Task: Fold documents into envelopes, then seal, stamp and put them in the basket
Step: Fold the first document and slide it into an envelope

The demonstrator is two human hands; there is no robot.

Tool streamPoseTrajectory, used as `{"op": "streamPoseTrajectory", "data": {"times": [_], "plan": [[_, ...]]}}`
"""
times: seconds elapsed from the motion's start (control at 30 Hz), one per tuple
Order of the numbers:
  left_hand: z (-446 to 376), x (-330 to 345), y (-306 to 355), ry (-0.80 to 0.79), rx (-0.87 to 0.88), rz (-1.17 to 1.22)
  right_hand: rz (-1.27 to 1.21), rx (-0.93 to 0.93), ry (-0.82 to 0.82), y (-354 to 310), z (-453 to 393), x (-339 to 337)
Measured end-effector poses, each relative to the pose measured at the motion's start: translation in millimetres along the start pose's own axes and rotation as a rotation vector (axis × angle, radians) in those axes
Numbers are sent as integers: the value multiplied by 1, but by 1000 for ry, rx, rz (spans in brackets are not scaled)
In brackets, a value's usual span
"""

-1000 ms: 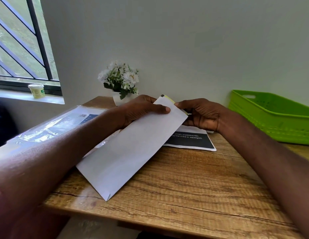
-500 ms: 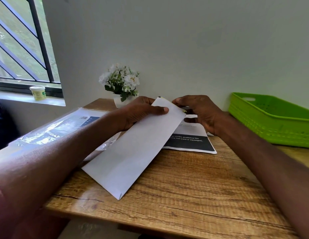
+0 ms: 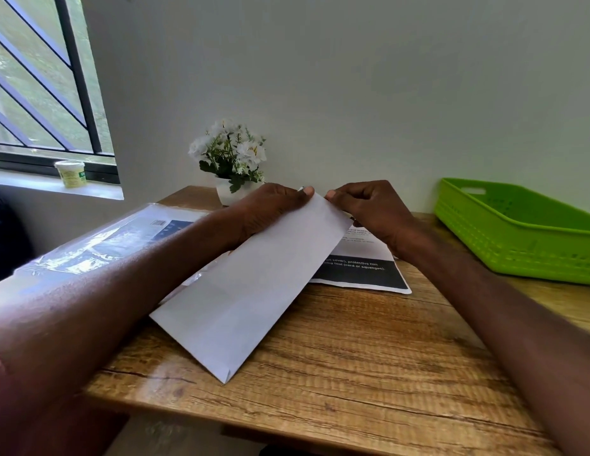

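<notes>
1. The envelope [image 3: 251,291] is a long white one. It leans at a slant, with its near corner resting on the counter [image 3: 369,357] and its far short end lifted between the two hands.
2. The left hand [image 3: 270,209] holds the far end from the left side, with its thumb pressed flat on the top corner and the other fingers hidden behind the paper.
3. The right hand [image 3: 369,209] is just to the right of the same end, with curled fingers that pinch the edge near the corner. I cannot tell if the flap is open or closed, because it is on the hidden side.
4. In my judgement the envelope is very light and thin, and it bends and creases easily. It is also smooth, so it can slip on the wood. It is better to take it at the short end with a soft pinch of both hands.
5. Under the right hand lies a printed sheet [image 3: 359,271], flat on the counter, with a black band and white letters.
6. Under the left forearm lies a clear plastic packet [image 3: 99,245], which looks slippery.
7. To the right of the right hand, well apart, stands the green basket [image 3: 517,245].
8. Behind both hands stands a small pot of white flowers [image 3: 231,159] against the plain wall. To the left is a barred window with a little tub [image 3: 70,172] on its sill.
</notes>
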State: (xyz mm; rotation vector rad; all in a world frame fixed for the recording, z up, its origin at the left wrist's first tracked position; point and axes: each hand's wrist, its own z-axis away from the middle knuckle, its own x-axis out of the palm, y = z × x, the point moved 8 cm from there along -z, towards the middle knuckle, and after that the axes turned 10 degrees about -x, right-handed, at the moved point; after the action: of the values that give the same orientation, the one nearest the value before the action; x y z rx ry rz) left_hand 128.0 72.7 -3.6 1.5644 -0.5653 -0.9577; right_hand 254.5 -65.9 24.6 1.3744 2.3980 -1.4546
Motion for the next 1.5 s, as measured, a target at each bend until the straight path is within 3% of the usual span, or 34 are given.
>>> {"op": "streamPoseTrajectory", "data": {"times": [0.3,0.53,0.67,0.97,1.27,1.5], "plan": [[0,-10,7,136,-4,-160,-5,-26,15,-4,1,0],[4,-3,8,79,5,-142,-41,11,-25,-4,3,7],[5,5,2,-60,-33,0,-65,71,-25,-1,1,7],[1,-1,11,46,58,-257,-179,270,-10,18,5,3],[0,1,9,18,45,-137,-200,268,-32,17,4,3],[2,1,9,12,32,-90,-219,289,69,18,3,-3]]}}
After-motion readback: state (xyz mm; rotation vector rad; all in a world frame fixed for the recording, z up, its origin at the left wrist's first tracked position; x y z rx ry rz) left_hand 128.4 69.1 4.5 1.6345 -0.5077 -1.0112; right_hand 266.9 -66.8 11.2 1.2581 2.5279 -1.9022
